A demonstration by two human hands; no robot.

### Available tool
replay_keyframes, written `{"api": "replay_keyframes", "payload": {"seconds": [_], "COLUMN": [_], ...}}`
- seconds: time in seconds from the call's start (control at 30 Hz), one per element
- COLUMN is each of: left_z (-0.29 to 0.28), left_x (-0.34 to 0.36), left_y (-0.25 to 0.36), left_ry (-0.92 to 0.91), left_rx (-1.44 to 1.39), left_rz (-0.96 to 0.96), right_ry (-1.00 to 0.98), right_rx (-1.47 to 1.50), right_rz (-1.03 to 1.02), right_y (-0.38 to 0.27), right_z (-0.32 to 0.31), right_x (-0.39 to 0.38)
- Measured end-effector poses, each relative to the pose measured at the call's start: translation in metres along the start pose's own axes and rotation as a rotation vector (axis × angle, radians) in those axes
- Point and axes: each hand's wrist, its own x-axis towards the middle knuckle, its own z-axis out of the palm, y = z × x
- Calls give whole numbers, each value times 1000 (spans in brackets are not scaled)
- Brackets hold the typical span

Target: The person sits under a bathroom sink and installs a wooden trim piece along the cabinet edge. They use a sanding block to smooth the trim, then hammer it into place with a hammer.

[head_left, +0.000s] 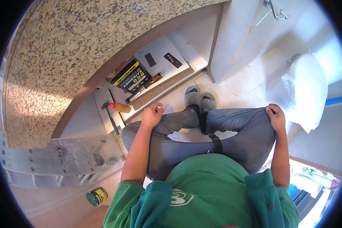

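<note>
My left hand [152, 115] rests by my left knee, its fingers loosely bent and apart, with nothing seen in them. My right hand [277, 118] lies on my right knee, fingers curled; a small dark thing shows between them, too small to name. Closest to my left hand is a bottle [121, 108] of amber liquid with a red cap, lying on its side. Beside it lies a hammer [113, 121] with a green handle. Beyond stands a black and yellow rectangular can [132, 78], with an orange and black tool [155, 78] next to it.
A granite countertop [83, 41] overhangs the cabinet at the upper left. Two dark rectangular pieces [173, 60] lie on the white cabinet board. An aluminium ladder [49, 163] and a small green can [97, 196] are at the lower left. A white plastic bag [307, 91] stands right.
</note>
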Motion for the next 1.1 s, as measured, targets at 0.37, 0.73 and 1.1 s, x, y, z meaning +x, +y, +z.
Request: {"api": "replay_keyframes", "payload": {"seconds": [0.37, 0.73, 1.1], "left_z": [-1, -1, -3], "left_x": [1, -1, -2], "left_y": [-2, 1, -1], "left_ry": [-20, -30, -63], "left_rx": [-19, -19, -4], "left_rz": [21, -23, -48], "right_ry": [-12, 8, -18], "right_rx": [-46, -3, -5], "right_rz": [38, 30, 63], "right_y": [-12, -8, -12], "right_z": [-3, -1, 0], "right_x": [-1, -3, -1]}}
